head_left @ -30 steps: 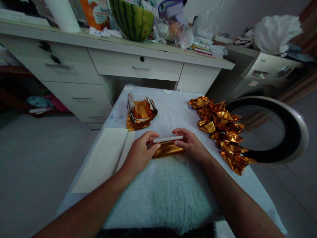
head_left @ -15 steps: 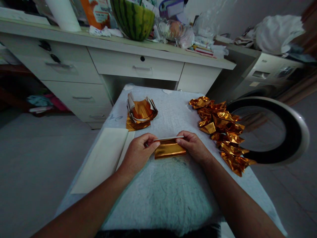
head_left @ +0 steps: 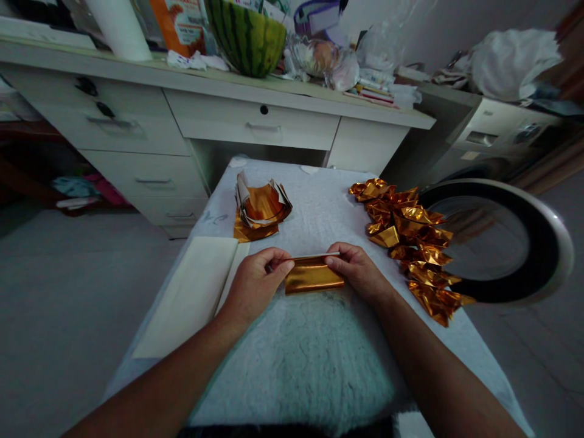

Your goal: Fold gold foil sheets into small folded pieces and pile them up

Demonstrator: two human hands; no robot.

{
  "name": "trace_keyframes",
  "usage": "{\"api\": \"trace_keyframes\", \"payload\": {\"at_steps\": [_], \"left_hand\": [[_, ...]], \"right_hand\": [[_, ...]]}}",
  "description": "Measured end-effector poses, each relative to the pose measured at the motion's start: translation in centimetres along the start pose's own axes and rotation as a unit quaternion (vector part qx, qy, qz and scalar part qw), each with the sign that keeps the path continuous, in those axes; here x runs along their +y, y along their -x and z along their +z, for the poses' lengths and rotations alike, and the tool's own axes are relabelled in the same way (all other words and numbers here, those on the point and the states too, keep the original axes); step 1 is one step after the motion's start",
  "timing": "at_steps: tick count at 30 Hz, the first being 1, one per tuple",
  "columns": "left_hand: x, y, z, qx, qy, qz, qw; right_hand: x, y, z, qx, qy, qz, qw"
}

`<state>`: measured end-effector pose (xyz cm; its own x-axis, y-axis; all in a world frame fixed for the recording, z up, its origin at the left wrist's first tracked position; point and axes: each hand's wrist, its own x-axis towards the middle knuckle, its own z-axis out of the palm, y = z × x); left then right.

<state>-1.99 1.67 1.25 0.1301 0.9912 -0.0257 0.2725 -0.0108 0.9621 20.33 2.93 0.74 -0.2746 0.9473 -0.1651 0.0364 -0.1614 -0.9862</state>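
Note:
A small sheet of shiny gold paper (head_left: 314, 277) is held above the cloth-covered table (head_left: 319, 365), its upper edge folded over and showing a thin pale strip. My left hand (head_left: 260, 280) pinches its left end between thumb and fingers. At the right end, my right hand (head_left: 356, 267) grips the same folded edge. Beyond my left hand lies a curled stack of gold paper (head_left: 262, 210) with pale backing. Several crumpled gold paper pieces (head_left: 410, 237) form a row along the table's right side.
White folded paper (head_left: 187, 298) lies left of my left hand. Behind the table stands a drawer counter (head_left: 255, 115) bearing a cut watermelon (head_left: 249, 39) and plastic bags. An open washing machine door (head_left: 547, 243) is at the right.
The pale strip along the gold paper's upper edge looks thinner as the fold tilts slightly. Both hands keep their grip in nearly the same place.

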Motion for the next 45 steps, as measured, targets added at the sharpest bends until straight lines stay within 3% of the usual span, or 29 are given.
{"api": "trace_keyframes", "payload": {"at_steps": [35, 45], "left_hand": [[-0.22, -0.04, -0.02, 0.02, -0.042, 0.029, 0.999], [-0.18, 0.11, 0.01, 0.017, -0.034, 0.01, 0.999]], "right_hand": [[0.17, -0.04, 0.24, 0.024, 0.076, -0.01, 0.997], [0.37, -0.08, 0.11, 0.027, 0.083, -0.011, 0.996]]}}
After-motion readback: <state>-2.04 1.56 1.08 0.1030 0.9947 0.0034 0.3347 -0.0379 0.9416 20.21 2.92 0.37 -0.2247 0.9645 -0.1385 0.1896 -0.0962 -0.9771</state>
